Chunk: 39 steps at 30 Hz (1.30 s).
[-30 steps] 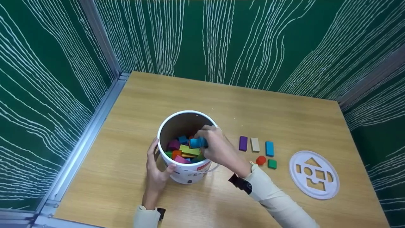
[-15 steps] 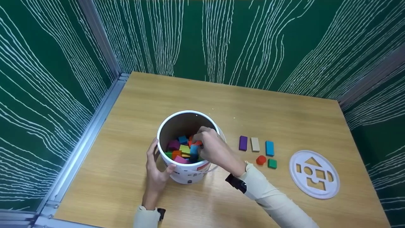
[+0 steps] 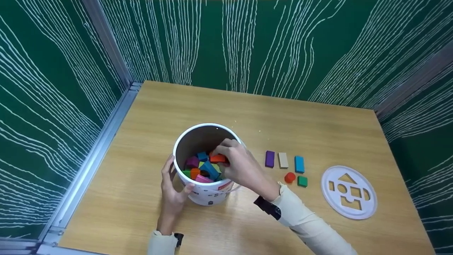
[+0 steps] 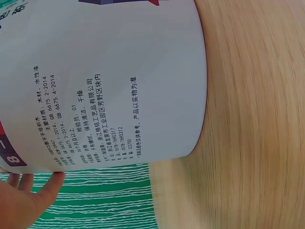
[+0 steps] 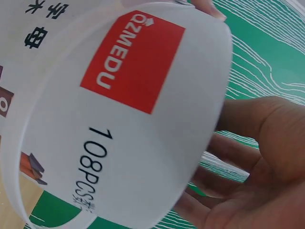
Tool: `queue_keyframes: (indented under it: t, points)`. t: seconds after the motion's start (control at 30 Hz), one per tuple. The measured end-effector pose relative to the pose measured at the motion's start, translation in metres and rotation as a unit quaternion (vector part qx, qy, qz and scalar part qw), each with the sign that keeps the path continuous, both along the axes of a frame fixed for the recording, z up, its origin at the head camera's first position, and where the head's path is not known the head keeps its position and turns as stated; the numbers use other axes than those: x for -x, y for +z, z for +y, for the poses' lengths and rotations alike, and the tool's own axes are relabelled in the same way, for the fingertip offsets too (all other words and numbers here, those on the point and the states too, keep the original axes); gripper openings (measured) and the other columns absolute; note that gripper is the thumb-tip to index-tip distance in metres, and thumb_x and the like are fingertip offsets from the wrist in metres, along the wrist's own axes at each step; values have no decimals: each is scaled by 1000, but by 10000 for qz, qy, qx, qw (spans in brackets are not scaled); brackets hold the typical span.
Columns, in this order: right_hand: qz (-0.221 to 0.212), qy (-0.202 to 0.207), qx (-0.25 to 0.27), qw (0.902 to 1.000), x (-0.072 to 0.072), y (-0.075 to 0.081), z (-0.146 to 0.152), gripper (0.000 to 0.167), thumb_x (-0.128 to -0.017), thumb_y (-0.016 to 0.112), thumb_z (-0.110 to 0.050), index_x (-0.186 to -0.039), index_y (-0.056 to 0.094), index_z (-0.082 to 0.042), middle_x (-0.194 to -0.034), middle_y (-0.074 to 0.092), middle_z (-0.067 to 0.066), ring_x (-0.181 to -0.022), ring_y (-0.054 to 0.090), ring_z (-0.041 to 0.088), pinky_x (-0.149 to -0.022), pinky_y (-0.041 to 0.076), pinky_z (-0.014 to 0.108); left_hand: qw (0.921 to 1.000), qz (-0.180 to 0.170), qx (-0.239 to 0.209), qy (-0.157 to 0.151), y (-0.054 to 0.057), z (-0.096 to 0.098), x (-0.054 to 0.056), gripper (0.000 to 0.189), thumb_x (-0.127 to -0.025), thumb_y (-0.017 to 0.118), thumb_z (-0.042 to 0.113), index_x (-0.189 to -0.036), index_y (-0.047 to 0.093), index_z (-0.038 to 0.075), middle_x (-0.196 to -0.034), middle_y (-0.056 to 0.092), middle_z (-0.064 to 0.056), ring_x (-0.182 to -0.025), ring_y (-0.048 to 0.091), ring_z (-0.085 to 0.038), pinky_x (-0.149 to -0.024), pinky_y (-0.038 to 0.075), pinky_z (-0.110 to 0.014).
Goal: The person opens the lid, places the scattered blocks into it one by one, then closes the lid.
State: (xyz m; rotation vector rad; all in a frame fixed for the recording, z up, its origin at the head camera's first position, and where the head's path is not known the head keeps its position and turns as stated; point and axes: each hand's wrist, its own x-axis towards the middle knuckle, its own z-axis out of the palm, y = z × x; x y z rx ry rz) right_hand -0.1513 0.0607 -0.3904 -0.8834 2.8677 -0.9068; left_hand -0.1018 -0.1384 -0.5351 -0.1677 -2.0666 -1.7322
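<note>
A white bucket (image 3: 202,197) of coloured wooden blocks stands upright on the table. My left hand (image 3: 172,194) holds it from the left, thumb at the near rim and fingers along the side; fingertips (image 4: 53,183) meet the printed wall in the left wrist view. My right hand (image 3: 240,164) reaches over the right rim, its thumb and fingers around an orange block (image 3: 216,158). Just below lies a blue block (image 3: 211,171) among pink, green, purple and yellow ones. The right wrist view shows the right hand (image 5: 252,167) beyond the bucket's rim, its fingertips hidden by the wall.
Right of the bucket lie a purple block (image 3: 269,159), a cream block (image 3: 283,160), a blue block (image 3: 299,164), a red cylinder (image 3: 290,177) and a green block (image 3: 302,181). Further right is a white lid (image 3: 331,203) with shaped holes. Green walls (image 3: 212,42) enclose the table.
My right hand had a blue block, lowered it and let it go among the others in the bucket. Now its fingers are at an orange block. My left hand has stayed on the bucket.
</note>
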Motion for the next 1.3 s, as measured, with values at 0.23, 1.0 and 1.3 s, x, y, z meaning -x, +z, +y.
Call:
queue_keyframes:
  t: [0.23,1.0,1.3]
  points:
    - [283,-93,295,9991,-3,6,10,23,-77,74,-1,-97,71,-12,-111,60,7,-99,56,23,-77,55,32,9998,150,-118,-67,-2,-1,1,87,-72,71,14,-146,26,12,-151,30,-7,-135,29,-28,-108,32,-44]
    - [655,-688,955,9909,-6,-8,53,21,-75,76,-1,-94,71,-8,-99,62,6,-89,57,21,-74,55,30,9999,135,-79,-47,-3,-1,2,86,-73,71,17,-146,26,13,-151,29,-4,-136,29,-24,-108,32,-33]
    - [850,-947,1125,9855,-2,-22,72,17,-73,76,1,-89,71,-5,-93,64,7,-77,57,19,-62,54,30,9997,245,-25,7,-2,0,2,83,-74,70,21,-146,27,14,-151,31,-4,-135,30,-25,-108,32,-47]
